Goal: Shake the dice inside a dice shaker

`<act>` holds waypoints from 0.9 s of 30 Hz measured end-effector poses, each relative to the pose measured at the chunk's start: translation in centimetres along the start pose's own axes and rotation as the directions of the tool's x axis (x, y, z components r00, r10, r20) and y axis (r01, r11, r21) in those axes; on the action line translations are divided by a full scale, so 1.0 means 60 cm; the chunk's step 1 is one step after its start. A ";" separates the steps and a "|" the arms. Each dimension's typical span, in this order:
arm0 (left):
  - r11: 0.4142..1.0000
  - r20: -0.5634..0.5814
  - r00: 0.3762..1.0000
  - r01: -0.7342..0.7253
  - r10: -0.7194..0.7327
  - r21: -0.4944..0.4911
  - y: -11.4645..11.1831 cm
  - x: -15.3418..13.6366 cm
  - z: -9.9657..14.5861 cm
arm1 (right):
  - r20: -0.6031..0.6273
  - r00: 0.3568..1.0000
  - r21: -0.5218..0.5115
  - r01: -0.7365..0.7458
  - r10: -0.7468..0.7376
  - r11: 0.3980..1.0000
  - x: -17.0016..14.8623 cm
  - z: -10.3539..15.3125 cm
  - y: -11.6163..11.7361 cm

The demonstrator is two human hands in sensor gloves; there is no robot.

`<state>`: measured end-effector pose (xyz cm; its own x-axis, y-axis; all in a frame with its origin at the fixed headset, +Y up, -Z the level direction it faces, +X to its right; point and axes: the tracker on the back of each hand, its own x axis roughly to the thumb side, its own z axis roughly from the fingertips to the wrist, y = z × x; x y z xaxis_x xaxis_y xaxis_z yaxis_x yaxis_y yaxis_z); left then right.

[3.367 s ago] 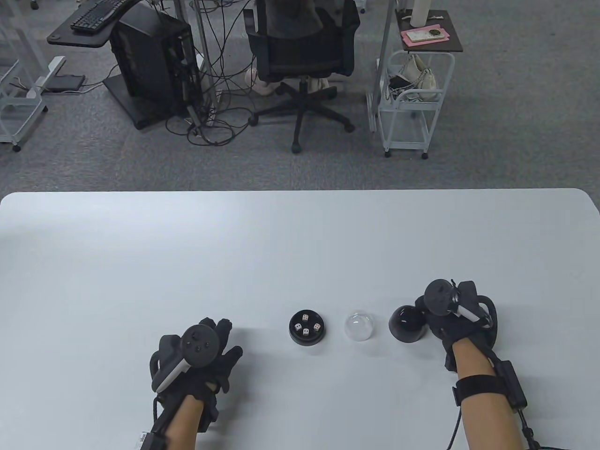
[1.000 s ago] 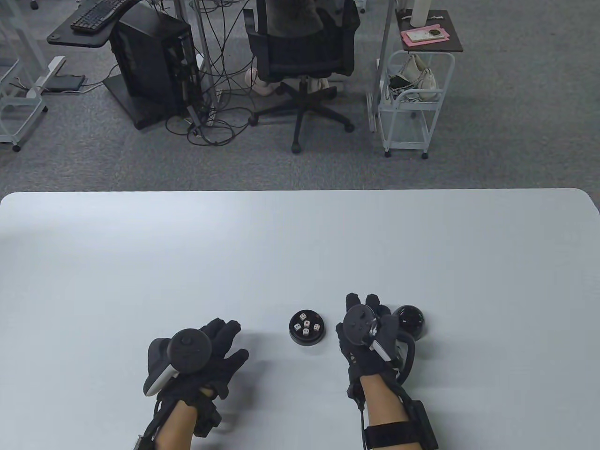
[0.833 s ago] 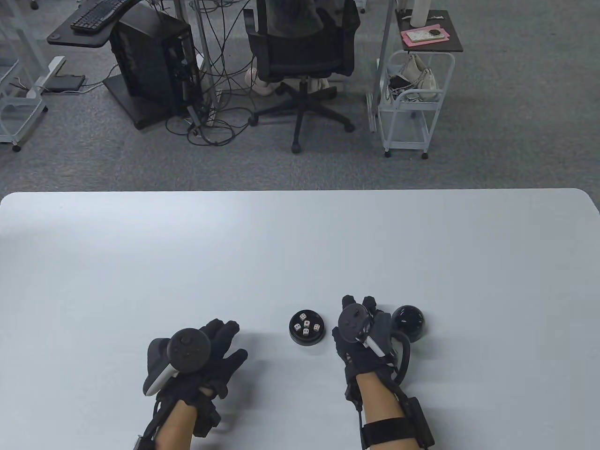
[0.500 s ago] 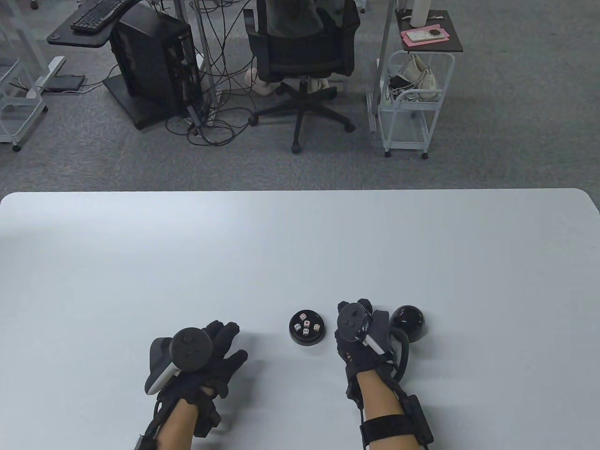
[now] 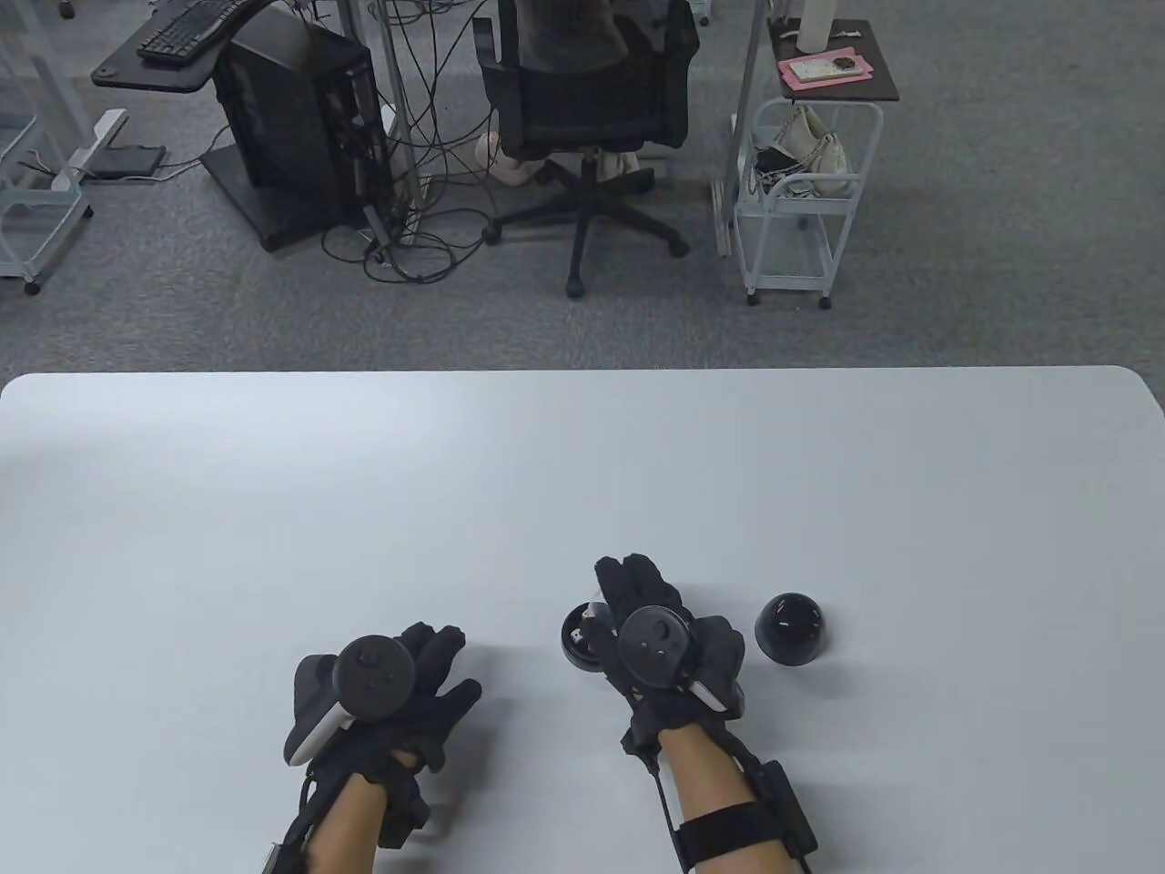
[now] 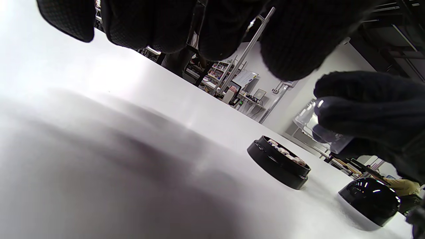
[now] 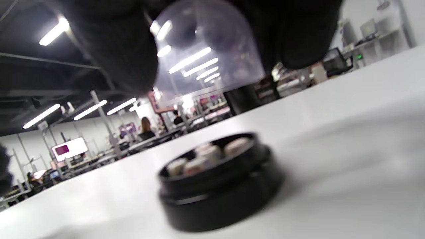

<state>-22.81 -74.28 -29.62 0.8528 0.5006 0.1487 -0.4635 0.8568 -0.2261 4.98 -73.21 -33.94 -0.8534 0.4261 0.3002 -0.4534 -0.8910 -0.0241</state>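
The left hand [image 5: 382, 701] rests flat on the white table [image 5: 582, 473], fingers spread, holding nothing. Next comes the black dice base [image 7: 219, 186] with the small dice [image 7: 206, 156] sitting in it. The right hand [image 5: 660, 637] holds the clear dome [image 7: 206, 49] just above the base. If the dome comes down crooked, it could bump the base and spill the dice. The black cover [image 5: 790, 628] sits alone on the right.

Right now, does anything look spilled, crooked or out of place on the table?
Nothing stands out. The dice all sit inside the black base, the black dome cover rests apart on the table, and the right hand holds the clear dome above the base.
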 end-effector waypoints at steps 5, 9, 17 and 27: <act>1.000 0.001 1.000 -0.005 0.005 0.002 0.001 -0.001 0.000 | 0.008 0.999 0.054 -0.040 0.039 0.998 0.017 -0.009 0.030; 1.000 0.002 1.000 -0.001 0.001 -0.002 -0.001 0.001 0.000 | 0.014 0.995 0.075 -0.101 0.101 0.992 0.013 -0.005 0.042; 1.000 -0.003 1.000 0.012 -0.012 -0.007 -0.002 0.001 0.000 | -0.017 0.993 0.131 -0.114 0.117 0.985 0.003 -0.002 0.054; 1.000 -0.002 1.000 0.011 -0.011 -0.008 -0.001 0.002 0.001 | -0.027 0.996 0.048 -0.082 0.084 0.995 -0.006 0.009 -0.019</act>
<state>-22.68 -74.26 -29.54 0.8585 0.4906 0.1492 -0.4518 0.8613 -0.2324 5.93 -72.44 -33.50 -0.8951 0.3540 0.2711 -0.3687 -0.9296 -0.0033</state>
